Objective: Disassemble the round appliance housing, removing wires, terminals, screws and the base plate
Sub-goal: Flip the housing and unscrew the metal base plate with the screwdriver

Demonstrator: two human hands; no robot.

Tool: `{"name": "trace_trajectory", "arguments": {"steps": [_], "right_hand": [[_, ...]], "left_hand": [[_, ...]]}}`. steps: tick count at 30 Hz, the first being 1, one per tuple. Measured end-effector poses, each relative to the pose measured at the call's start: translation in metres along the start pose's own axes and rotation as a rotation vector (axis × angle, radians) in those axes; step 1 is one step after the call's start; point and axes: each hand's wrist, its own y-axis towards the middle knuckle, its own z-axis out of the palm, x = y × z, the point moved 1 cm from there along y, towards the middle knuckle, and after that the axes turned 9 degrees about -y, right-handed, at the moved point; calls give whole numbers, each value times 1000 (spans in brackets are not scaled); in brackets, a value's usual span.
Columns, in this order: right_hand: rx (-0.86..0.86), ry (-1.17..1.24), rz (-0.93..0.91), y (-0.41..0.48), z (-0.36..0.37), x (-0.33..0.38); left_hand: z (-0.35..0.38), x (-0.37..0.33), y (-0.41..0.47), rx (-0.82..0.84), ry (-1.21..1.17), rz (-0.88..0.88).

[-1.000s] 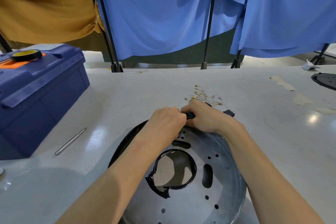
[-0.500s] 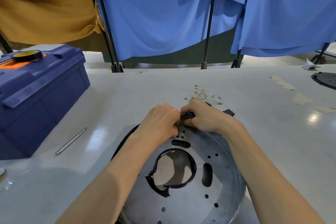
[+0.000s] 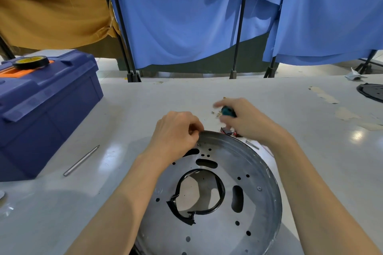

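The round metal base plate (image 3: 257,198) lies on the white table in front of me, with slots, screw holes and a cracked black ring (image 3: 220,187) round its centre opening. My left hand (image 3: 176,130) curls over the plate's far left rim and pinches at it near a screw. My right hand (image 3: 242,118), blurred, is beyond the rim and grips a teal-handled tool (image 3: 228,111). Loose brass terminals (image 3: 216,113) lie on the table by that hand. A small dark part with red (image 3: 227,131) sits just past the rim.
A blue toolbox (image 3: 45,109) with a tape roll (image 3: 31,62) on its lid stands at the left. A metal rod (image 3: 81,160) lies beside it. Another short metal bit (image 3: 252,144) lies right of the plate. A black round part (image 3: 372,92) sits far right. Blue curtains hang behind.
My right hand has lifted away from the plate's rim and moved right and back with the teal tool. My left hand stays at the rim.
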Motion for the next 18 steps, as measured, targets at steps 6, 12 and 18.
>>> {"name": "trace_trajectory", "arguments": {"steps": [6,12,18], "right_hand": [[-573,423,-125,-11,-31,17],[-503,597,-184,-14,-25,33],[-559,617,-176,-13,-15,36]], "left_hand": [[3,5,3,-35,135,-38],[7,11,4,112,180,-198],[9,13,3,115,129,-238]]}}
